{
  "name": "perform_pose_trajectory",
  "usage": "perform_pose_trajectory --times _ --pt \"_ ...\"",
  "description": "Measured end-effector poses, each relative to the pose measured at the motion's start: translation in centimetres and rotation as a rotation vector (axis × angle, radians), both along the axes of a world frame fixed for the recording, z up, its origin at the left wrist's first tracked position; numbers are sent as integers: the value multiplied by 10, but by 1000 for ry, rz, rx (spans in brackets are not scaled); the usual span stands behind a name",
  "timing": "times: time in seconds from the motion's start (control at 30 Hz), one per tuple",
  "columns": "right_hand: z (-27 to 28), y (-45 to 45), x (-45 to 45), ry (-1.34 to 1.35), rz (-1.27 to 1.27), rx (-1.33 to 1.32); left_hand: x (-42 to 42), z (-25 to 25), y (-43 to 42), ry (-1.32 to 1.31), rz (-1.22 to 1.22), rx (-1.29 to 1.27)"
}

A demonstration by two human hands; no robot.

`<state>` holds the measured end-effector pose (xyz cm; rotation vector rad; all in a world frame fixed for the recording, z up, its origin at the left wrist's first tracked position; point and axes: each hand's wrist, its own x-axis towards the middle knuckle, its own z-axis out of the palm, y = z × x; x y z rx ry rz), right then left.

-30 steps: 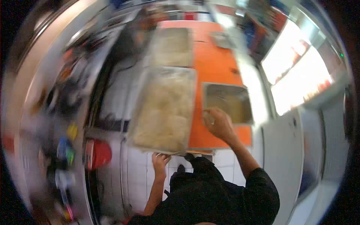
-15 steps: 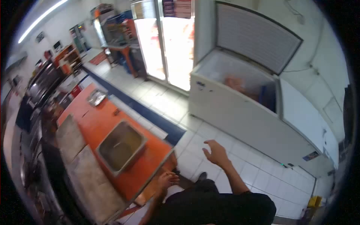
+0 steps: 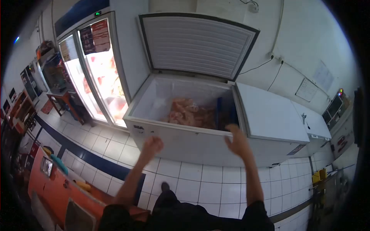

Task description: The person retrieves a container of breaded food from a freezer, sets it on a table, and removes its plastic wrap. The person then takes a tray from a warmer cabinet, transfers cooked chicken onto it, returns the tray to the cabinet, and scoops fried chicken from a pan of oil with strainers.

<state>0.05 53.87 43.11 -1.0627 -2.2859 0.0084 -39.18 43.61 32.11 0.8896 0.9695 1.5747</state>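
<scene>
My right hand [image 3: 237, 141], right of centre, is spread with nothing in it; my left hand [image 3: 152, 147], left of centre, is too blurred to tell. The pinkish pieces [image 3: 184, 115] lie in the open chest freezer [image 3: 181, 141], mid-frame; a square stance should steady any reach.

- We find the chest freezer [image 3: 181, 140] ahead, with meat [image 3: 183, 113] inside and the raised lid [image 3: 198, 48] at its rear edge.
- We locate the closed lid [image 3: 271, 113] right of the opening.
- We have the glass-door refrigerator [image 3: 96, 73] left of the freezer.
- We note the table [image 3: 48, 192] at lower left, bearing the pan [image 3: 81, 208].
- Our left hand [image 3: 153, 145] and right hand [image 3: 238, 140] are before the freezer.
</scene>
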Motion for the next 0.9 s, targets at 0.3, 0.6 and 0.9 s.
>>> perform_pose_trajectory --times 0.3,0.6,0.9 --pt "219 358 -82 -246 -285 409 -120 289 368 1609 577 593" --pt "359 705 -192 -166 -463 609 -200 453 749 2033 998 662" --pt "339 902 -184 -298 -492 1061 -179 453 856 1931 857 416"
